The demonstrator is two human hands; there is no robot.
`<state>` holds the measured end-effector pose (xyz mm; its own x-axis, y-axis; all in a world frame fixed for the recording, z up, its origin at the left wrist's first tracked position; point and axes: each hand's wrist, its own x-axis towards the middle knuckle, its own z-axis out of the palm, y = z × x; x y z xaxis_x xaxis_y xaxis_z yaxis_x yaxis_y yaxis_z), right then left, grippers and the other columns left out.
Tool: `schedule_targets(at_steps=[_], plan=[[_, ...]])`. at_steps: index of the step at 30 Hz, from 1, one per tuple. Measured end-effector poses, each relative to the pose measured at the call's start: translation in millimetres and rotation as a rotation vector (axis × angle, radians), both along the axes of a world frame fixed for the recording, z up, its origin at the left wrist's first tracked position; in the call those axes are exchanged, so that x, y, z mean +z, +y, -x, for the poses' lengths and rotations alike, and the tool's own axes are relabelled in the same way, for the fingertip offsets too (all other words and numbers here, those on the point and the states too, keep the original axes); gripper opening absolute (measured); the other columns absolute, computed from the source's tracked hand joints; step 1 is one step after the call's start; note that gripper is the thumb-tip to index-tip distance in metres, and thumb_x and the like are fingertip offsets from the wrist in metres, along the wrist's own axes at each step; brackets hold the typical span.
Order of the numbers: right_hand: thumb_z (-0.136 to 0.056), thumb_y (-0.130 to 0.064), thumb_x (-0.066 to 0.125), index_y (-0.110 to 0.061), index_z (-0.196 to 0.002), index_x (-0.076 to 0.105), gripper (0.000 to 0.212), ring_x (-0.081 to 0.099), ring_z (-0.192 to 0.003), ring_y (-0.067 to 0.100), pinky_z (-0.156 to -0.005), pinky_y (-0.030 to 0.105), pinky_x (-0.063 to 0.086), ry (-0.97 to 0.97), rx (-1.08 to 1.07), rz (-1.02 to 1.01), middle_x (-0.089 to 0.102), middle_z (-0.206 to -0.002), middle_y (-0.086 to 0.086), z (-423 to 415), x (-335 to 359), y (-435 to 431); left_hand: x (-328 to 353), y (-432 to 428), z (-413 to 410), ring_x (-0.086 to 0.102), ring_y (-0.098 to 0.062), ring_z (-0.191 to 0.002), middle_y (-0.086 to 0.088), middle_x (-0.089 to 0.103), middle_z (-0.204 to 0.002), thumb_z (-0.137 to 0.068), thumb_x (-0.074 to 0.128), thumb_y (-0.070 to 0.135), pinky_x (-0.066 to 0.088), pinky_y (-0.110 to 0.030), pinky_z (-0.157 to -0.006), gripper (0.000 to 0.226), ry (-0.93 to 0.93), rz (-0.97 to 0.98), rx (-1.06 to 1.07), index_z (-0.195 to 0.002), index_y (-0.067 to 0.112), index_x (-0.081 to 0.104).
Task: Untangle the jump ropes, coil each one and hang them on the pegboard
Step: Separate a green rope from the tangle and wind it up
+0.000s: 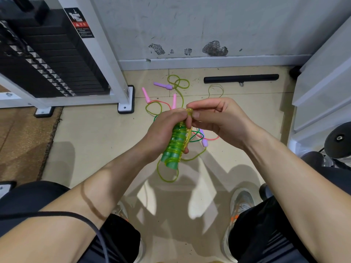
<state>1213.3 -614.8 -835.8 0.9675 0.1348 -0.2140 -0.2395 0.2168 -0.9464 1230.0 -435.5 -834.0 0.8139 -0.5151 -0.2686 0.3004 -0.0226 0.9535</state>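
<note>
Two translucent green plastic handles (168,157), wrapped in yellow-green cord (177,138), sit gripped in the left hand (163,128). The fingers (199,105) of the right hand (218,119) pinch the cord's top loop. Wraps should sit taut, with the end tucked. Below, tangled pink and green ropes (177,84) lie on beige floor tiles (91,139) near a black weight stack (47,59).

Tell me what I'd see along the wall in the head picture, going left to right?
Black metal weight stack → purple plastic jump-rope handle → long black padded bar → white cabinet.
</note>
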Motion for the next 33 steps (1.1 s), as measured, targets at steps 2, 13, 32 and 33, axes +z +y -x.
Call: schedule_targets(at_steps=[2, 13, 32, 33], plan=[[-0.073, 0.003, 0.076, -0.006, -0.101, 0.072, 0.03, 0.072, -0.082, 0.02, -0.089, 0.034, 0.059, -0.021, 0.02, -0.008, 0.075, -0.085, 0.01, 1, -2, 1, 1, 2, -2, 0.053, -0.028, -0.048, -0.009, 0.048, -0.063, -0.104, 0.042, 0.016, 0.053, -0.035, -0.047, 0.036, -0.007, -0.002, 0.005, -0.072, 0.006, 0.055], [-0.087, 0.009, 0.067, -0.009, -0.089, 0.066, 0.018, 0.069, -0.074, 0.024, -0.075, 0.032, 0.06, -0.176, 0.158, 0.253, 0.063, -0.086, 0.01, -2, 4, -3, -2, 13, -6, 0.056, -0.027, -0.045, -0.017, 0.051, -0.068, -0.098, 0.054, 0.028, 0.051, -0.033, -0.044, 0.033, -0.06, -0.024, -0.19, -0.073, 0.007, 0.06], [-0.091, 0.011, 0.062, -0.01, -0.088, 0.064, 0.021, 0.065, -0.079, 0.029, -0.074, 0.028, 0.056, -0.124, 0.288, 0.277, 0.061, -0.092, 0.013, -7, -5, -9, 4, 8, -3, 0.058, -0.039, -0.059, -0.026, 0.064, -0.078, -0.106, 0.041, 0.03, 0.057, -0.043, -0.05, 0.052, 0.062, -0.117, -0.067, -0.07, 0.003, 0.066], [-0.091, 0.011, 0.062, -0.01, -0.088, 0.064, 0.021, 0.065, -0.078, 0.028, -0.073, 0.028, 0.056, -0.127, 0.285, 0.283, 0.06, -0.093, 0.013, -7, -5, -9, 3, 7, -2, 0.059, -0.037, -0.057, -0.024, 0.065, -0.075, -0.106, 0.042, 0.028, 0.056, -0.043, -0.05, 0.051, 0.053, -0.126, -0.061, -0.069, 0.004, 0.065]])
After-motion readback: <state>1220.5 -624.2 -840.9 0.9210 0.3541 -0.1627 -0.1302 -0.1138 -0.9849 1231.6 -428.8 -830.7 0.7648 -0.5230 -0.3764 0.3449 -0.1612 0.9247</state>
